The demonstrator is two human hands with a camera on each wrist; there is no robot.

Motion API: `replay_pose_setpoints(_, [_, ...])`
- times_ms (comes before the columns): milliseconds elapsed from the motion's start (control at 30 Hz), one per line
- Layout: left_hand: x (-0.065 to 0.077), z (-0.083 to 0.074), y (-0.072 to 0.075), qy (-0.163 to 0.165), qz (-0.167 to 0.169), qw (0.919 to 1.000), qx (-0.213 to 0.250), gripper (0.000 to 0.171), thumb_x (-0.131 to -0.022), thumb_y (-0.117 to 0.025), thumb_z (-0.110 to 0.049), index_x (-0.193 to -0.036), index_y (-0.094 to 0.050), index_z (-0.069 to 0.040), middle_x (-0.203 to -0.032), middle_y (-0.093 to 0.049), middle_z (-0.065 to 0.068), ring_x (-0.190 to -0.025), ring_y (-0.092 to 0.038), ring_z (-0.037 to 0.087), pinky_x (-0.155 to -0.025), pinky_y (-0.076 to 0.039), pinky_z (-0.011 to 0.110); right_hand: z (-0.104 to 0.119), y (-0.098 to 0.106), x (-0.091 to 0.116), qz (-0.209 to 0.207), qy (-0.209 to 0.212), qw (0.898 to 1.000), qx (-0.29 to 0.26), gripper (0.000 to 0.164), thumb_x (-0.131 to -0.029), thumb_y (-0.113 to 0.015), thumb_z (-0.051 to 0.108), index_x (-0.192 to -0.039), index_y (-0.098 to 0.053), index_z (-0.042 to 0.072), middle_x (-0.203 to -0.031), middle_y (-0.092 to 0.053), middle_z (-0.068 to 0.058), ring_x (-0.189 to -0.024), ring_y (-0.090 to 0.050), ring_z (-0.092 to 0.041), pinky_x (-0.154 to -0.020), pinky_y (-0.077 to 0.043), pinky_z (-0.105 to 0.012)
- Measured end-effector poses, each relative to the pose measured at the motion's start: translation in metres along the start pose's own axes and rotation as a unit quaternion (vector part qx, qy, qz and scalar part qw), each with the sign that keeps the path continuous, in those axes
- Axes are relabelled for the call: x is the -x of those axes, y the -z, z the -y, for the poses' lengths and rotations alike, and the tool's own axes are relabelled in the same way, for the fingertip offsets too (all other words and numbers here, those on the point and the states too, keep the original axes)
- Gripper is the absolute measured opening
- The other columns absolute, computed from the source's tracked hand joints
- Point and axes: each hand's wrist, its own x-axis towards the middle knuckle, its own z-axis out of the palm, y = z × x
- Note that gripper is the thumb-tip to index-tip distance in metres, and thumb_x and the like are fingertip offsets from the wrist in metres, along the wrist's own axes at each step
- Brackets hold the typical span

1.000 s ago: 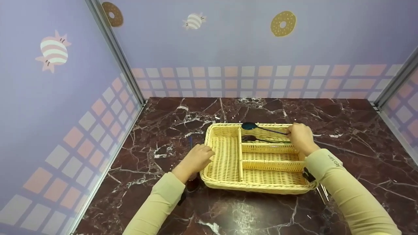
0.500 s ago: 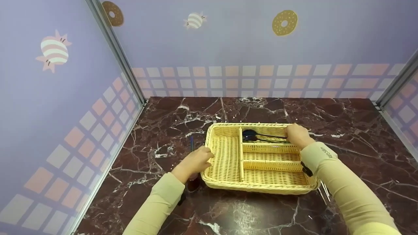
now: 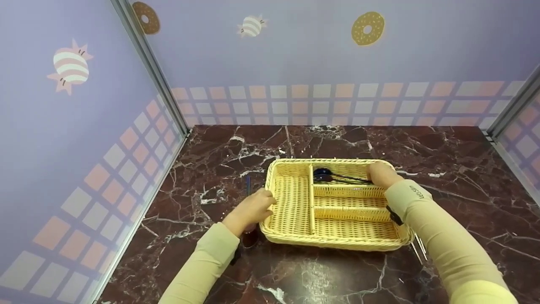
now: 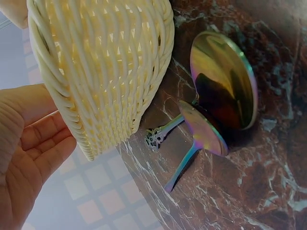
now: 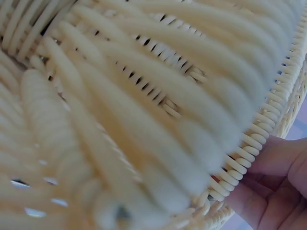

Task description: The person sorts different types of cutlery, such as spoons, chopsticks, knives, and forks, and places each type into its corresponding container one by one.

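Note:
A yellow woven basket point(image 3: 291, 240) with dividers stands on the marbled table. My left hand point(image 3: 253, 209) grips its left rim, thumb and fingers on either side of the wicker wall in the left wrist view. My right hand point(image 3: 383, 174) reaches down into the back right compartment, at the handle end of a dark blue spoon point(image 3: 322, 171). Its fingertips are hidden there in the head view; in the right wrist view its curled fingers show behind the wicker. The spoon lies along the compartment, overlapping a dark fork point(image 3: 324, 178) beside it.
Left of the basket lie two shiny rainbow-tinted utensils, a large-bowled spoon point(image 4: 223, 79) and a smaller-headed one point(image 4: 206, 129). Thin silver rods point(image 3: 419, 249) stick out under the right forearm. Patterned purple panels point(image 3: 295, 50) enclose the marbled table point(image 3: 211, 169).
My right hand has lowered the spoon from above the back rim into the back right compartment, next to the fork. The left hand keeps its grip on the basket.

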Motion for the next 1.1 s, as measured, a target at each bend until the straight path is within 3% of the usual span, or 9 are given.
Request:
replay_pose_setpoints(200, [0.0, 0.0, -0.002, -0.003, -0.003, 1.0, -0.002, 0.011, -0.072, -0.064, -0.003, -0.083, -0.066, -0.002, -0.08, -0.057, 0.009, -0.078, -0.051, 0.025, -0.07, -0.047, 0.034, -0.003, -0.002, -0.002, 0.013, 0.006, 1.0, 0.008, 0.011, -0.071, -0.055, -0.004, -0.062, -0.06, -0.001, -0.066, -0.061, -0.017, -0.06, -0.057, -0.03, -0.056, -0.049, -0.045])
replay_pose_setpoints(367, [0.0, 0.0, -0.006, -0.013, -0.013, 0.9998, -0.007, 0.012, -0.07, -0.065, -0.003, -0.082, -0.066, -0.001, -0.08, -0.057, 0.009, -0.079, -0.052, 0.025, -0.071, -0.046, 0.033, -0.006, -0.003, 0.0, 0.012, 0.047, 0.999, 0.026, 0.012, -0.072, -0.054, -0.01, -0.065, -0.059, -0.002, -0.063, -0.059, -0.014, -0.061, -0.056, -0.03, -0.06, -0.048, -0.043])
replay_pose_setpoints(633, [0.002, 0.0, -0.007, -0.014, -0.023, 0.9996, -0.007, 0.01, -0.07, -0.065, -0.004, -0.079, -0.065, -0.002, -0.08, -0.057, 0.008, -0.078, -0.051, 0.025, -0.072, -0.046, 0.033, -0.01, 0.012, 0.01, 0.025, 0.035, 0.998, -0.05, 0.032, -0.072, -0.04, -0.022, -0.06, -0.037, 0.007, -0.059, -0.028, -0.002, -0.057, -0.031, -0.019, -0.055, -0.027, -0.033])
replay_pose_setpoints(900, [0.003, 0.002, -0.006, -0.007, -0.022, 0.9997, 0.003, 0.012, -0.071, -0.065, -0.004, -0.083, -0.066, -0.002, -0.083, -0.058, 0.009, -0.081, -0.052, 0.025, -0.073, -0.047, 0.033, -0.013, 0.025, 0.018, 0.022, 0.103, 0.992, -0.064, 0.024, -0.058, -0.047, -0.02, -0.065, -0.057, 0.001, -0.061, -0.049, -0.002, -0.057, -0.04, -0.019, -0.052, -0.035, -0.029])
replay_pose_setpoints(967, [0.005, 0.003, -0.006, -0.006, -0.036, 0.9993, -0.004, 0.011, -0.071, -0.066, -0.003, -0.082, -0.066, -0.002, -0.083, -0.058, 0.009, -0.081, -0.053, 0.025, -0.072, -0.048, 0.033, -0.012, 0.024, 0.021, 0.019, 0.132, 0.989, -0.065, 0.024, -0.055, -0.046, -0.019, -0.064, -0.055, 0.002, -0.06, -0.046, -0.001, -0.056, -0.039, -0.018, -0.051, -0.033, -0.028])
replay_pose_setpoints(1100, [0.008, 0.003, -0.01, 0.003, -0.113, 0.993, -0.035, 0.002, -0.074, -0.065, -0.003, -0.075, -0.063, -0.004, -0.078, -0.054, 0.008, -0.073, -0.052, 0.024, -0.064, -0.048, 0.032, -0.007, 0.019, 0.027, 0.025, 0.176, 0.982, -0.06, 0.026, -0.052, -0.043, -0.018, -0.061, -0.055, 0.003, -0.059, -0.046, -0.001, -0.055, -0.039, -0.016, -0.05, -0.034, -0.027])
